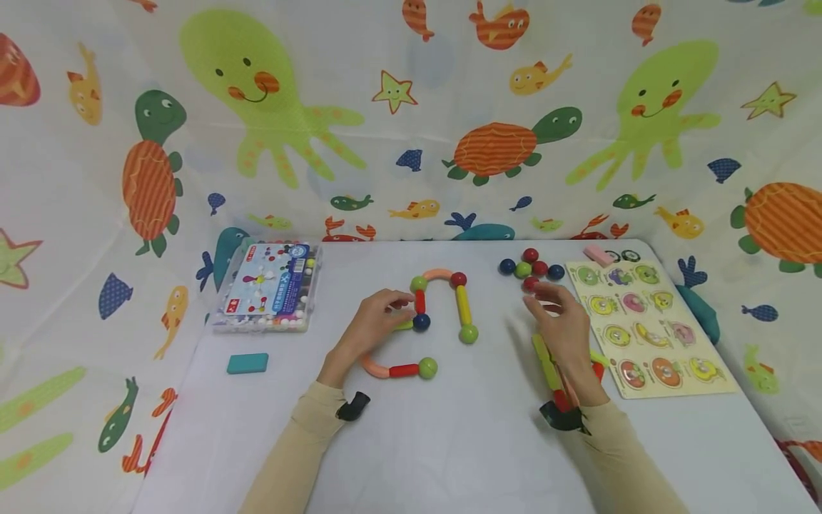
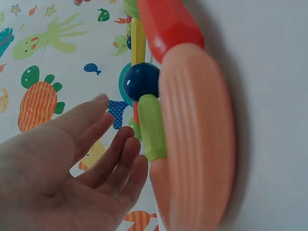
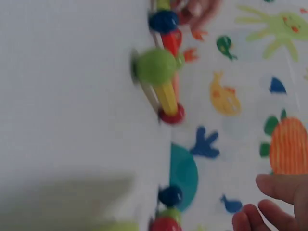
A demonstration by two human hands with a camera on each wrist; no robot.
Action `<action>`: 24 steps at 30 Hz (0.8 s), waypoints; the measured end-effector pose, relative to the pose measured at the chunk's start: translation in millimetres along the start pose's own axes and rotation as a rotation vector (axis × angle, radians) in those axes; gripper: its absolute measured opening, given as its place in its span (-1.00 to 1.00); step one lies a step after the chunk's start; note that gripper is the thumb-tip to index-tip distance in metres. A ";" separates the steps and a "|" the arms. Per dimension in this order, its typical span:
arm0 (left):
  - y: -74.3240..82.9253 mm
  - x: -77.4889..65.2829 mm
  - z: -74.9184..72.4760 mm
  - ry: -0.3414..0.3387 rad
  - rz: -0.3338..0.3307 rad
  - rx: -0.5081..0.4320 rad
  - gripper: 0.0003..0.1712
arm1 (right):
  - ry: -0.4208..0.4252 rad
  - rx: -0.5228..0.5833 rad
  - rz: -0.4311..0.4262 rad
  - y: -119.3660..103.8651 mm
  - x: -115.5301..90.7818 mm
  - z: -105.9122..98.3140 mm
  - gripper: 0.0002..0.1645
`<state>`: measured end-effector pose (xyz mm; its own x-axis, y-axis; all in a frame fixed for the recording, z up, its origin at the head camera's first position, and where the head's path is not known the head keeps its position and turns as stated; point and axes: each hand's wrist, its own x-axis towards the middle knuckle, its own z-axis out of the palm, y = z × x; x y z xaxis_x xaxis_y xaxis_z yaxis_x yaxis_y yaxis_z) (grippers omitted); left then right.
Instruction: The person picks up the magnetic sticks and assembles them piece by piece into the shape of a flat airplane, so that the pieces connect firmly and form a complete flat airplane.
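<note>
A linked chain of toy rods and balls lies mid-table in the head view: a navy ball [image 1: 421, 323], a red rod [image 1: 420, 301], a yellow rod [image 1: 464, 305], green balls, and a curved salmon piece [image 2: 197, 139] close to the left wrist camera. My left hand [image 1: 380, 318] hovers beside the navy ball with fingers loosely bent; the left wrist view shows nothing in its grasp. Over on the right, my right hand [image 1: 565, 328] is held above loose rods [image 1: 547, 364], its fingertips near a red ball [image 1: 530, 285]. Its fingers are loosely bent, holding nothing visible.
Several loose balls [image 1: 523, 270] cluster at the back right, next to a fruit puzzle board [image 1: 674, 385] with a pink block [image 1: 599, 255] at its top edge. At left stand a clear plastic box [image 1: 263, 285] of parts and a teal block [image 1: 247, 363].
</note>
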<state>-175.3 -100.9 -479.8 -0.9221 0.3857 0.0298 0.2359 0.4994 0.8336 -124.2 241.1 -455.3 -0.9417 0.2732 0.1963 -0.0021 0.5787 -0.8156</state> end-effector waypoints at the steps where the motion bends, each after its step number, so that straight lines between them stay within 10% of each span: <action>1: -0.2 -0.2 1.1 -0.007 -0.001 -0.006 -0.59 | 0.036 -0.008 -0.003 2.6 2.9 -6.9 -0.50; 6: -1.3 0.9 4.7 -0.030 0.027 -0.011 -0.59 | 0.117 -0.081 0.066 19.6 12.6 -38.0 -0.51; 15: -2.9 2.4 10.8 -0.038 0.046 0.014 -0.61 | -0.067 -0.236 0.333 60.7 6.6 -62.0 -0.48; 24: -2.2 5.7 14.9 -0.046 0.051 0.017 -0.64 | -0.124 -0.294 0.366 70.9 8.9 -66.4 -0.54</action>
<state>-176.5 -88.3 -489.7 -0.8938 0.4462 0.0458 0.2876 0.4916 0.8219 -110.4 335.5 -475.3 -0.8961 0.4158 -0.1555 0.4148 0.6596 -0.6268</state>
